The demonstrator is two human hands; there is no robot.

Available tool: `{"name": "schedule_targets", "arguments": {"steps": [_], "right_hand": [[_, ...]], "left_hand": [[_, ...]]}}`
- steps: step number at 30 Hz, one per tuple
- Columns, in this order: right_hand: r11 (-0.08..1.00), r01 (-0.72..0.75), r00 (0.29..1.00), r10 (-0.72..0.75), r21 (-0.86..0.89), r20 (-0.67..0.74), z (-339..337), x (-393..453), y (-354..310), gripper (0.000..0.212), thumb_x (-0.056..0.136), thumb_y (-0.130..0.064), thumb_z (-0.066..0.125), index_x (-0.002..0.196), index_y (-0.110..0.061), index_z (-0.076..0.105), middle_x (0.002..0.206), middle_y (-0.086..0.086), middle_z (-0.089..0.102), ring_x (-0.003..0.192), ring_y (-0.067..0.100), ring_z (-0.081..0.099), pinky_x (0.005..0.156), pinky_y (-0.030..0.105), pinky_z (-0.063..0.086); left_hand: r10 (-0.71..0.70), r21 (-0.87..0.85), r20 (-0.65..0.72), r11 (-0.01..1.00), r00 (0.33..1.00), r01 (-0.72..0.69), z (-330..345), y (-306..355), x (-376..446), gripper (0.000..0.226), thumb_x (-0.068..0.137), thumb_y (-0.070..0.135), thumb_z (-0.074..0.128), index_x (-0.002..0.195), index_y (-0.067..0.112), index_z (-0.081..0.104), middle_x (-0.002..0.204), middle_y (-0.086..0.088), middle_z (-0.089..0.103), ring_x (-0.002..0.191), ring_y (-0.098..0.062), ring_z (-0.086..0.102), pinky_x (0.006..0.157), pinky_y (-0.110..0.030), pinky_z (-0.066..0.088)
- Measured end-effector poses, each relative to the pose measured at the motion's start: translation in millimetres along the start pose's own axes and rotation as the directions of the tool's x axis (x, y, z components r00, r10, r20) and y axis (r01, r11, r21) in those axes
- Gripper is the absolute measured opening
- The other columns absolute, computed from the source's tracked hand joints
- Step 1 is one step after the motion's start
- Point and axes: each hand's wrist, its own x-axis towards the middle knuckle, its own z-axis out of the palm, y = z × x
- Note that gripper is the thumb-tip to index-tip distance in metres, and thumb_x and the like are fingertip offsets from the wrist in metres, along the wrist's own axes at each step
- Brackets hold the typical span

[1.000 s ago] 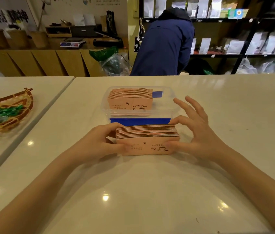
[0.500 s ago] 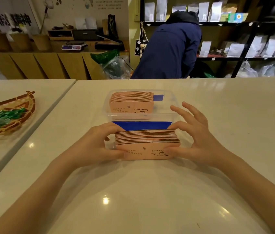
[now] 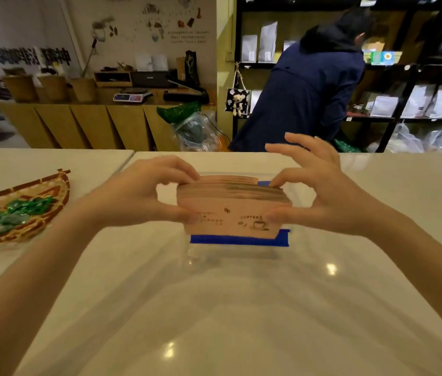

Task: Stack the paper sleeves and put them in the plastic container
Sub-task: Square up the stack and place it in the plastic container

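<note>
A thick stack of pink paper sleeves (image 3: pixel 230 210) with a coffee-cup print is held in the air above the clear plastic container (image 3: pixel 296 191). My left hand (image 3: pixel 144 194) grips its left end and my right hand (image 3: pixel 320 194) grips its right end, thumbs in front, fingers over the top. The stack hides most of the container. A second stack of sleeves (image 3: pixel 230 179) lies inside it, only its top edge showing behind the held one. A strip of blue tape (image 3: pixel 239 240) marks the container's near edge.
A woven basket (image 3: pixel 24 210) with green wrapped sweets sits on the left table. A seam divides the two white tabletops (image 3: pixel 214 308). Beyond the far edge a person in a dark blue coat (image 3: pixel 304 96) stands at black shelves of white pouches.
Both hands have lifted the sleeve stack off the table and carried it forward over the container. The camera has tilted up and nearer.
</note>
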Motion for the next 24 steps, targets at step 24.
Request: {"name": "schedule_targets", "arguments": {"steps": [24], "right_hand": [[0.957,-0.146,0.893,0.236,-0.249,0.383,56,61,38,0.045,0.069,-0.064,0.058,0.097,-0.03,0.067,0.149,-0.008,0.03,0.14,0.017,0.006,0.11,0.049,-0.014]], "left_hand": [[-0.286,0.488,0.269,0.864,0.92,0.125,32,-45,78,0.047,0.074,0.044,0.064,0.115,0.02,0.061,0.144,0.002,0.036,0.134,-0.021,0.017,0.109,-0.04,0.024]]}}
